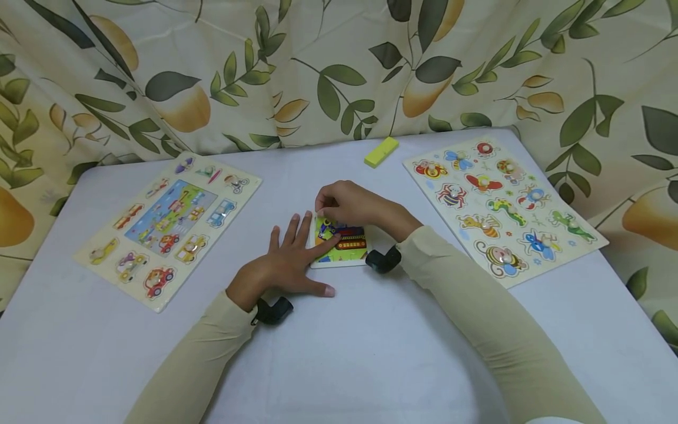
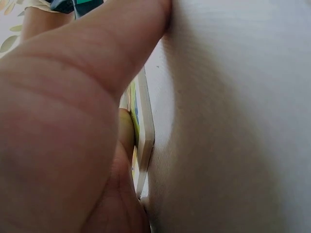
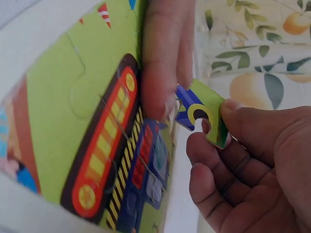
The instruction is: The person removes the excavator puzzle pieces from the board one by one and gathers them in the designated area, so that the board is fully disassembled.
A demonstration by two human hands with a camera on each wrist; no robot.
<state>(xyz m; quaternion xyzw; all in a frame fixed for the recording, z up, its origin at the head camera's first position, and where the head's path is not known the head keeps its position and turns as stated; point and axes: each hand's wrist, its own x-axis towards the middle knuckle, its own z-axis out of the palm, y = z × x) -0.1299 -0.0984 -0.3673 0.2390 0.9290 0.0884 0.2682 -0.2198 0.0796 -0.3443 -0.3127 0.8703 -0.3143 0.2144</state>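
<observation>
A small framed jigsaw puzzle (image 1: 351, 254) lies mid-table, showing a vehicle with a red and yellow crawler track on green. My left hand (image 1: 286, 268) is spread with straight fingers at its left edge, the index finger resting on the picture. In the right wrist view, my right hand (image 3: 257, 165) pinches a jigsaw piece (image 3: 208, 104), green and blue with a yellow-ringed black circle, between thumb and fingers. From the head, the right hand (image 1: 352, 203) is over the puzzle's far edge. The left wrist view shows the board's pale side edge (image 2: 146, 131) beyond the thumb.
On the left lies a vehicle peg board (image 1: 113, 268); on the right, an insect peg board (image 1: 521, 280). A yellow block (image 1: 381, 152) sits near the table's far edge. Behind hangs a leaf-patterned curtain (image 1: 339, 53). A white cloth (image 1: 339, 365) covers the table.
</observation>
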